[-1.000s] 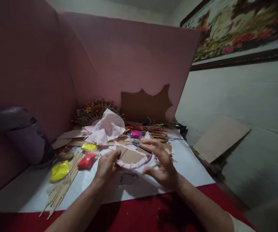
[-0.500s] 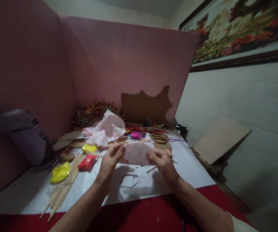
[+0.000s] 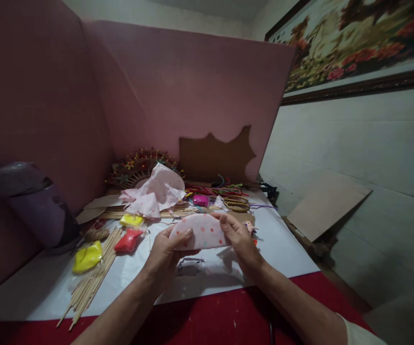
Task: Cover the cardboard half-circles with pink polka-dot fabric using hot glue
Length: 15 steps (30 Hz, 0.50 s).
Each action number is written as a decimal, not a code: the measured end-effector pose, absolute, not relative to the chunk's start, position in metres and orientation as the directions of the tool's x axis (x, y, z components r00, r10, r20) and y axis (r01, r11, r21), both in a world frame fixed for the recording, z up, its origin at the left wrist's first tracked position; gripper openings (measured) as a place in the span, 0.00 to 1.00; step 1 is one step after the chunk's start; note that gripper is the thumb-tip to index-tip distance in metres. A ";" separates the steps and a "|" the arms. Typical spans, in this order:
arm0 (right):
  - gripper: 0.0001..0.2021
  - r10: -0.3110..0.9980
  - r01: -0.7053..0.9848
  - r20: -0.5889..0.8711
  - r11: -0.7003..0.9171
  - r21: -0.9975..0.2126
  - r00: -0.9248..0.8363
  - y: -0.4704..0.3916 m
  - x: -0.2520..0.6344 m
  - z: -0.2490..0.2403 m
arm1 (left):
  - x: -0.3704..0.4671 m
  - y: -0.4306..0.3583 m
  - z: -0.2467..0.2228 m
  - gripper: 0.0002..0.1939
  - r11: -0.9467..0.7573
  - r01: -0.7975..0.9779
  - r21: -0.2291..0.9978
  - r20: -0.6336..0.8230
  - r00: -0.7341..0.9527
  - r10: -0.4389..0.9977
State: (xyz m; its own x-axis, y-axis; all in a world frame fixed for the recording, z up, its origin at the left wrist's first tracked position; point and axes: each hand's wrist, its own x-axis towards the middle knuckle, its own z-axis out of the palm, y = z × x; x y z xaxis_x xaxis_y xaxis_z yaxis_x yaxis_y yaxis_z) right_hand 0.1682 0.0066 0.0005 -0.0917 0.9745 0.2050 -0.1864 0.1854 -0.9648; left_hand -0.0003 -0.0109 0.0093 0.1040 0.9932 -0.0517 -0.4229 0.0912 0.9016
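Between my two hands is a half-round piece covered in pale pink dotted fabric (image 3: 203,232), held above the white table sheet with its curved edge upward. My left hand (image 3: 173,247) grips its left end, thumb on the near face and fingers behind. At its upper right edge my right hand (image 3: 238,239) pinches it between thumb and fingers. Beyond the hands lies a crumpled heap of the same dotted cloth (image 3: 156,191). Scissors (image 3: 236,203) with gold-coloured handles rest behind my right hand.
Wooden sticks (image 3: 92,282), yellow clay packs (image 3: 87,257) and a red clay pack (image 3: 128,240) lie to the left. A purple bin (image 3: 45,211) stands at far left. Jagged cardboard (image 3: 214,158) leans on the pink partition (image 3: 192,86). Colourful pipe cleaners (image 3: 217,190) lie behind.
My left thumb has moved further in over the fabric piece, and my right hand has shifted to its upper right edge. More of the dotted face now shows.
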 end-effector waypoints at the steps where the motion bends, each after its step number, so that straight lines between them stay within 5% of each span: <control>1: 0.17 0.971 -0.170 0.221 0.203 -0.964 -0.090 0.007 0.168 0.000 | 0.000 -0.011 0.010 0.17 0.092 -0.420 0.903 -0.056 0.096 0.994; 15: 0.19 0.983 -0.173 0.133 0.111 -0.979 -0.125 0.009 0.167 -0.004 | 0.005 -0.014 0.010 0.18 0.069 -0.430 0.900 -0.057 0.041 0.998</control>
